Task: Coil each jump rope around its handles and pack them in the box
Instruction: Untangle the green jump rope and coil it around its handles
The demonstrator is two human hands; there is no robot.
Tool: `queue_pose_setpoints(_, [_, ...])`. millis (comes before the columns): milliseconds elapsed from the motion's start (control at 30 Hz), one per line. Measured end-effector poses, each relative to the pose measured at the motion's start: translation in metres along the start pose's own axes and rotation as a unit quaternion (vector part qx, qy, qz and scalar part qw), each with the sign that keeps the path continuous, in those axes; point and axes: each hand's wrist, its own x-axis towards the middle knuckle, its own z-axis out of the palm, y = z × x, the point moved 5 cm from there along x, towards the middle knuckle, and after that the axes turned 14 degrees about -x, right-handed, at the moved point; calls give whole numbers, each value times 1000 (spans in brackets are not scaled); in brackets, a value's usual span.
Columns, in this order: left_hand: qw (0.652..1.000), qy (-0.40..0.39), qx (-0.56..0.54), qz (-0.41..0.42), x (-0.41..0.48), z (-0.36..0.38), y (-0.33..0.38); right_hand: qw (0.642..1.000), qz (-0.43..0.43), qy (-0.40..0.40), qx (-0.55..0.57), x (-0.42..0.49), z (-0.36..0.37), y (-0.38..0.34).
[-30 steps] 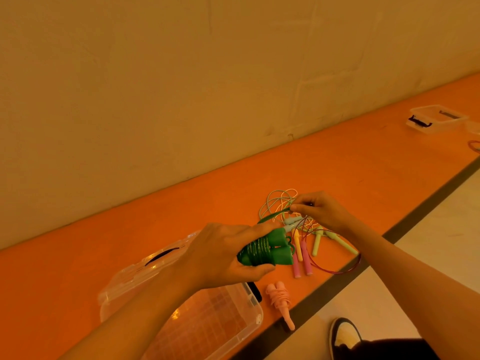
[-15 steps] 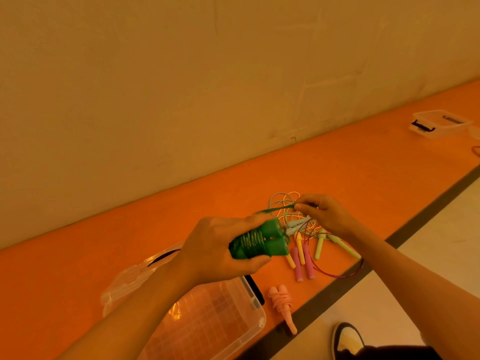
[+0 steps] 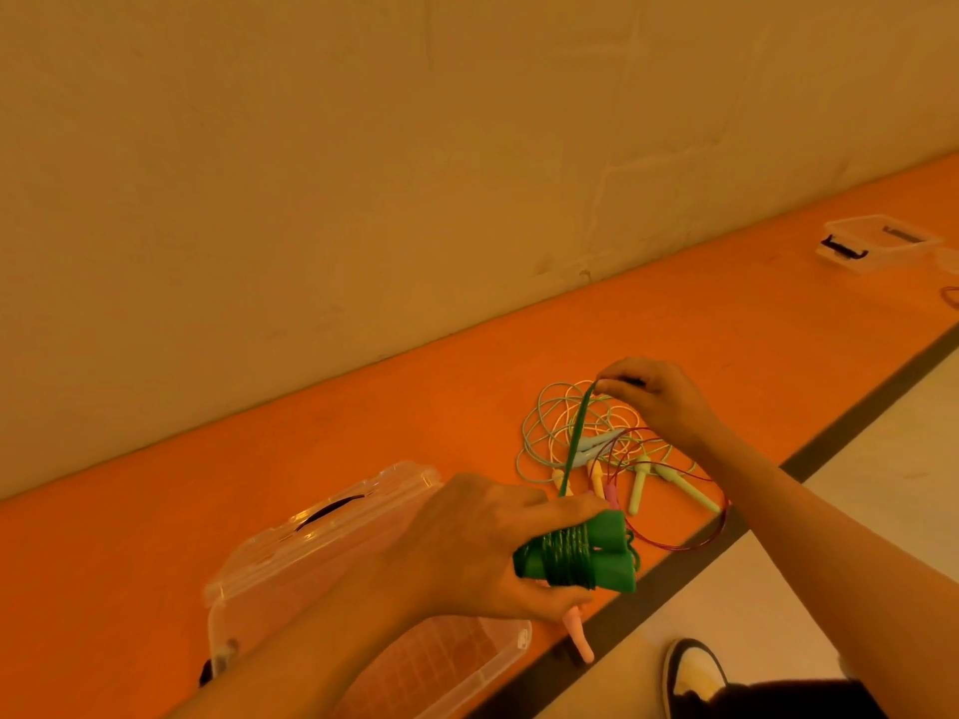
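Observation:
My left hand grips the two dark green handles of a jump rope, with green cord wound several times around them. A taut stretch of that green cord runs up to my right hand, which pinches it above the pile. Below lies a tangle of loose jump ropes with pale green, yellow and pink handles. A coiled pink rope pokes out under my left hand near the front edge. The clear plastic box stands open at the lower left, its inside partly hidden by my left arm.
The orange counter runs along a beige wall, with a dark strip at its front edge. Another clear box with black latches sits far right. A shoe shows on the floor below.
My left hand has dropped toward the front edge with the green handles. My right hand has pulled the cord farther from them, so the free stretch is longer and taut.

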Motion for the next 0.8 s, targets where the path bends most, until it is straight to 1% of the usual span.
queue_pose_setpoints(67, [1000, 25, 6, -11, -2, -8, -10, 1000, -3, -25, -15, -4, 0, 3])
queue_pose_setpoints(100, [998, 54, -7, -22, -3, -15, -17, 999, -3, -35, -22, -6, 1, 5])
queue_pose_setpoints(167, [987, 128, -67, -73, -6, -34, -30, 998, -1, -53, -21, -11, 5, 7])
queue_pose_setpoints(233, [965, 179, -148, -122, -12, -44, -41, 997, 2, -70, -14, -15, 12, 8])
queue_pose_setpoints(333, [942, 207, -216, -150, -15, -45, -45, 996, 7, -83, -10, -16, 16, 8])
queue_pose_setpoints(433, [920, 247, -259, -161, -18, -48, -47, 995, -2, -94, -18, -16, 18, 7])
queue_pose_setpoints(500, [890, 302, -295, -172, -19, -55, -51, 994, -27, -102, -33, -17, 24, 0])
queue_pose_setpoints(567, [847, 372, -322, -201, -23, -64, -59, 989, -75, -111, -67, -21, 36, -13])
queue_pose_setpoints(633, [814, 419, -325, -238, -28, -71, -71, 979, -121, -135, -95, -28, 52, -29])
queue_pose_setpoints(733, [784, 446, -318, -293, -37, -75, -90, 967, -172, -156, -109, -42, 71, -57])
queue_pose_setpoints(800, [771, 452, -314, -321, -44, -73, -102, 962, -214, -140, -96, -51, 75, -78])
